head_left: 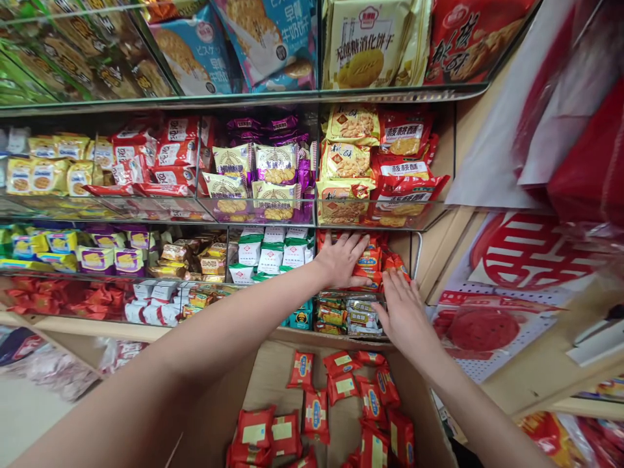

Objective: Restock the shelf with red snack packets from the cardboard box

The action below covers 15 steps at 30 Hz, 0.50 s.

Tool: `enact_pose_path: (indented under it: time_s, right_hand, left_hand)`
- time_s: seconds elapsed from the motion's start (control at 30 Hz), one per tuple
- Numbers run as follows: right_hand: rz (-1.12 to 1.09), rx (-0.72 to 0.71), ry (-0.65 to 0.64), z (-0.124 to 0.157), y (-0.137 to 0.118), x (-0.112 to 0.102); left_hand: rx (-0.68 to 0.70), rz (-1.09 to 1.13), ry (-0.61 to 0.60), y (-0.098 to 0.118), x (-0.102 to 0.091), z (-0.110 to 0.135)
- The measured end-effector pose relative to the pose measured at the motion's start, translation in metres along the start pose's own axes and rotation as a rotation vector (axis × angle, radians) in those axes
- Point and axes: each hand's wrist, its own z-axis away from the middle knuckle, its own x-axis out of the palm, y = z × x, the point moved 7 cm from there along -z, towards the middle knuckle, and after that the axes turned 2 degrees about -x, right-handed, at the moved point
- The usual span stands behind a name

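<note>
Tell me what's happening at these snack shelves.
A person has both bare hands at the orange-red packets stacked just right of the white-and-green packets. The left hand lies over them with its fingers spread; the right hand is at their front right, fingers extended. Neither hand visibly grips a packet. Below, an open cardboard box holds loose red packets, scattered over its bottom.

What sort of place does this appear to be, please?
Probably a snack shop: tiered, clear-panelled shelves hold blue plastic biscuit bags, and an open brown cardboard box holds small red wrapped packets.
</note>
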Motion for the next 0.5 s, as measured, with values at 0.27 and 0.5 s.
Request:
enact_pose_path:
  time_s: [0.27, 0.5]
  right_hand:
    - [0.163, -0.025, 0.024, 0.009, -0.008, 0.003]
    - [0.083, -0.052, 0.122, 0.031, -0.016, -0.022]
  left_hand:
    - [-0.021, 0.007, 0.080, -0.002, -0.013, 0.001]
    - [0.256, 0.186, 0.073, 0.029, -0.040, 0.072]
